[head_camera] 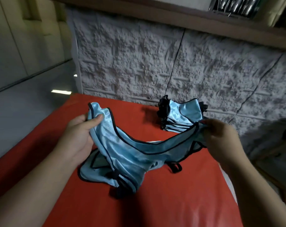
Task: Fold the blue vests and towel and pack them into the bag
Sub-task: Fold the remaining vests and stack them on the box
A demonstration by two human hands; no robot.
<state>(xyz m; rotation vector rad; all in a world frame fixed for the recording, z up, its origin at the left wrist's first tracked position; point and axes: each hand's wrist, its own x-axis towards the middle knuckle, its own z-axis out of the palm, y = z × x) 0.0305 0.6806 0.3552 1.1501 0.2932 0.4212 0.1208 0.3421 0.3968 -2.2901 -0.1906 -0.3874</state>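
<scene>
While the left hand [80, 133] grips one shoulder strap, thumb on top, the right hand [220, 136] pinches the other, lifting the blue vest [130, 154] above the red table [171, 202]; folded vests [183, 117] sit far right.

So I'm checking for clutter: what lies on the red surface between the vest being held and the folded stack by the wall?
Nothing: the head view shows only bare red tabletop between the shiny light-blue vest and the folded blue vests.
</scene>
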